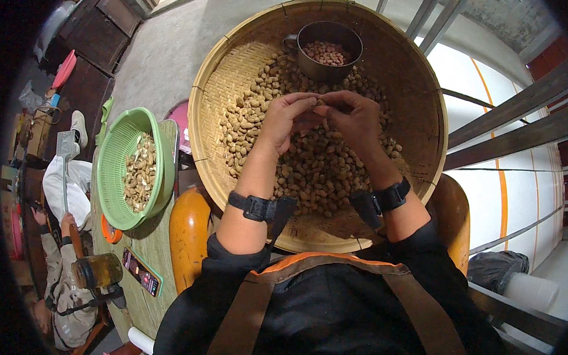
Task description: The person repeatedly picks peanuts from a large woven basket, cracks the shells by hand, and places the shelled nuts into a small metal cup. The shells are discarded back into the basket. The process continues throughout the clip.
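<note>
Over a heap of unshelled peanuts (313,180), my left hand (285,119) and my right hand (358,117) meet fingertip to fingertip. They pinch a peanut (321,103) between them, which the fingers partly cover. The heap lies in a wide, round woven bamboo tray (230,63) in front of me. Just beyond my hands, a dark metal mug (324,73) stands in the tray with its handle to the left. Inside it are shelled reddish peanut kernels (326,53).
Left of the tray, a green plastic basket (166,170) holding peanut shells (141,176) rests on a table (118,251). A phone (142,272), an orange ring-shaped item (110,231) and a lidded jar (107,270) are nearby. Another person (72,298) sits farther left. Wooden beams (516,139) stand right.
</note>
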The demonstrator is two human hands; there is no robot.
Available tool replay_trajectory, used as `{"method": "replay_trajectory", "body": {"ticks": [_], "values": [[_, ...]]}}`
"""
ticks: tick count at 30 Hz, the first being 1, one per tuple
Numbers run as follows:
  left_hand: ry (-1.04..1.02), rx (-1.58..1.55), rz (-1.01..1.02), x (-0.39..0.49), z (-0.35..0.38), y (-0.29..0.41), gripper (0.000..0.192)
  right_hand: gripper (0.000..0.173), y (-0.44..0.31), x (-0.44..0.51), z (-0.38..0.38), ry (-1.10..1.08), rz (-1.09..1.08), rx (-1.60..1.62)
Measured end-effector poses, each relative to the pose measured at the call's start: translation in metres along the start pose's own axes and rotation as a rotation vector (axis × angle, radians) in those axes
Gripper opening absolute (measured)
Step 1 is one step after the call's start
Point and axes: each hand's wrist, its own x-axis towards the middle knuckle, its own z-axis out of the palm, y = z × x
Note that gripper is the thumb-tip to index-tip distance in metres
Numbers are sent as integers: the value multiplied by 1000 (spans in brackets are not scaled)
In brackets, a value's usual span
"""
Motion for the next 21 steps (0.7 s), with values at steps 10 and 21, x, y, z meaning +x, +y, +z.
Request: {"method": "replay_trajectory", "body": {"ticks": [10,21], "values": [[-52,181,-35,-3,-11,9,28,23,7,2,-1,-67,-117,-260],[-159,463,50,-3,-12,9,30,26,15,4,-7,-197,-170,-326]]}}
